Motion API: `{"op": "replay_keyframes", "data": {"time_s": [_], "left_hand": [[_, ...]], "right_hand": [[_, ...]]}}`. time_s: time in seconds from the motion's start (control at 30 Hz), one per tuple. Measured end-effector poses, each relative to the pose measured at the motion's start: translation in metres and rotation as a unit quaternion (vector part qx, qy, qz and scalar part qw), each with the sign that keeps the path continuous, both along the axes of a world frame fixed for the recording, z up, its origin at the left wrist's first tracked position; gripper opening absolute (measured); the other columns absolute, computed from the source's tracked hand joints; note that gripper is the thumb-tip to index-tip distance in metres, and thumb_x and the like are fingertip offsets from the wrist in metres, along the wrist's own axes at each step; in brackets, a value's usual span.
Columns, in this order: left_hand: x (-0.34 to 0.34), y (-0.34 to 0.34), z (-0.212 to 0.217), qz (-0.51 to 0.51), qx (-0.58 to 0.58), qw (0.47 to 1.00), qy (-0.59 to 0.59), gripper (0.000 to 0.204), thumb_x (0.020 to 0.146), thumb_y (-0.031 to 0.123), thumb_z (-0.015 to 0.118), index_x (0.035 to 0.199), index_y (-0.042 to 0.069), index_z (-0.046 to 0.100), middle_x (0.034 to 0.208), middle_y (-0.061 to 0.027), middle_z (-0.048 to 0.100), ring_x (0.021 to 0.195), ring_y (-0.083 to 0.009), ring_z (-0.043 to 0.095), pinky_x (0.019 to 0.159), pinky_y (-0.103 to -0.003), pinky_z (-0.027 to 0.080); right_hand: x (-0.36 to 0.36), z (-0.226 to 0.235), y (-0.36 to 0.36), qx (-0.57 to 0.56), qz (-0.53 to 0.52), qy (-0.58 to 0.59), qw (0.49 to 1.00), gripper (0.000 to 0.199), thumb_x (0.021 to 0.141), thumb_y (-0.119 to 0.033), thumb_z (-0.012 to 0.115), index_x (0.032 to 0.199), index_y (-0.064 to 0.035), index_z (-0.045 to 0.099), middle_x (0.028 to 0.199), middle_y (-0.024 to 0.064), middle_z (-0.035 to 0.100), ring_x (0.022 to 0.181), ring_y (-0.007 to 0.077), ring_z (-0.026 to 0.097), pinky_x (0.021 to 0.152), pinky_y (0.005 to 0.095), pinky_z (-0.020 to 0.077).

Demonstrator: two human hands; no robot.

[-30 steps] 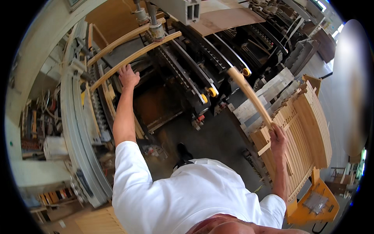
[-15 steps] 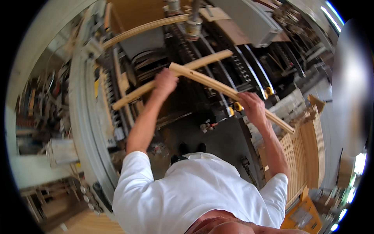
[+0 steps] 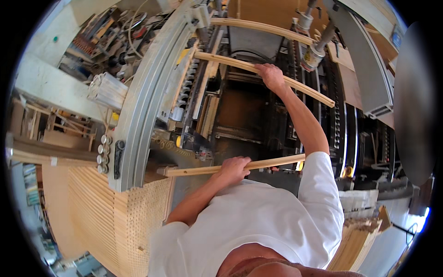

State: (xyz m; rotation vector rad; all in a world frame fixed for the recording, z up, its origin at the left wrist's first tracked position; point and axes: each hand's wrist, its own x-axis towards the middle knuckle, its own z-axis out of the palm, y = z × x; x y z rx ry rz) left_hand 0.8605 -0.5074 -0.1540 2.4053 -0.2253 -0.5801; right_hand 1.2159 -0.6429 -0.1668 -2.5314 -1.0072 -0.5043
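My left hand (image 3: 234,168) is closed around a straight, pale wooden slat (image 3: 194,171) held level in front of my chest. With the arm stretched out, my right hand (image 3: 271,75) grips a longer curved wooden slat (image 3: 221,60) that lies across the dark opening of a large machine (image 3: 240,115). A second curved slat (image 3: 258,27) sits higher up in the machine, under two metal cylinders (image 3: 314,54).
A curved grey metal rail (image 3: 143,106) runs along the machine's left side. Stacks of pale wooden slats lie at the lower left (image 3: 92,207) and lower right (image 3: 360,235). Cluttered shelves with tools (image 3: 106,27) fill the upper left.
Half a second ago both hands held one slat up at the machine. Now my left hand holds a slat low near my chest, and my right hand grips a curved slat in the machine.
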Motion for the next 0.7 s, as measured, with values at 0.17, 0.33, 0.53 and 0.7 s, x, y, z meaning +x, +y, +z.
{"op": "replay_keyframes", "data": {"time_s": [0.17,0.33,0.53,0.7], "left_hand": [[-0.056,0.030,-0.020,0.152,-0.014,0.988,-0.018,0.033,0.078,0.018,0.072,0.108,0.006,0.065,0.100,-0.0171,0.067,0.099,-0.0389,0.063,0.084,-0.047,0.050],[-0.115,0.052,-0.007,0.279,0.008,0.960,0.003,0.034,0.076,0.016,0.073,0.107,0.005,0.066,0.100,-0.0186,0.067,0.098,-0.0405,0.062,0.083,-0.047,0.049],[-0.166,0.067,-0.031,0.330,0.074,0.941,0.028,0.034,0.077,0.022,0.074,0.104,0.003,0.066,0.098,-0.0215,0.067,0.097,-0.0421,0.062,0.081,-0.049,0.049],[-0.190,0.070,-0.055,0.369,0.100,0.921,0.077,0.037,0.080,0.028,0.074,0.107,0.005,0.066,0.099,-0.0227,0.068,0.097,-0.0430,0.062,0.082,-0.049,0.050]], "right_hand": [[0.056,-0.017,0.019,-0.100,-0.074,-0.066,0.990,0.031,0.090,-0.014,0.053,0.116,-0.0223,0.066,0.099,0.0065,0.069,0.098,0.0296,0.065,0.084,0.0433,0.0486],[0.075,-0.017,0.006,-0.094,-0.075,-0.077,0.990,0.030,0.090,-0.016,0.056,0.118,-0.0206,0.065,0.099,0.0080,0.068,0.095,0.0310,0.065,0.085,0.0439,0.0471],[0.085,-0.018,0.018,-0.109,-0.076,-0.076,0.988,0.027,0.091,-0.019,0.057,0.117,-0.0206,0.066,0.098,0.0069,0.068,0.096,0.0301,0.065,0.086,0.0437,0.0464],[0.084,-0.018,0.019,-0.084,-0.060,-0.085,0.991,0.029,0.088,-0.014,0.055,0.114,-0.0207,0.067,0.096,0.0087,0.069,0.095,0.0296,0.066,0.083,0.0437,0.0480]]}}
